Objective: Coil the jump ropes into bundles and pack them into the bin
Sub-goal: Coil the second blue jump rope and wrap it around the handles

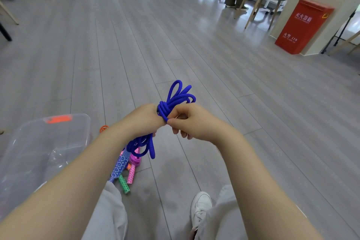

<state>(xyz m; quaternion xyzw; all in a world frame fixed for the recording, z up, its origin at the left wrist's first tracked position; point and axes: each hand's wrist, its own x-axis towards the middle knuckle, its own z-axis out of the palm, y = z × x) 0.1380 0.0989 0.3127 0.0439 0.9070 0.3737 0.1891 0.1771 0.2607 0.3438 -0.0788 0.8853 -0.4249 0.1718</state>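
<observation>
Fingertips [169, 122] of the right hand [191, 122] pinch a turn of the blue jump rope [176, 98] wound round its own coils.

Left hand [143, 118] grips the bundle's middle, apparently steadying it for the wrap; loops fan upward, handles dangle below. Clear bin [39, 142] waits on the floor at left, just beside a pink rope [134, 161].

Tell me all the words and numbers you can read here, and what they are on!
"灭火器箱": large white characters near the top of the red box standing by the pillar.
"火警 119": white text lower on the same box.
Small white lines under each of these: too small to read.
The orange patch on the clear bin: no readable text.
The blue jump rope and the patterned handles: patterns only, no words.
</observation>
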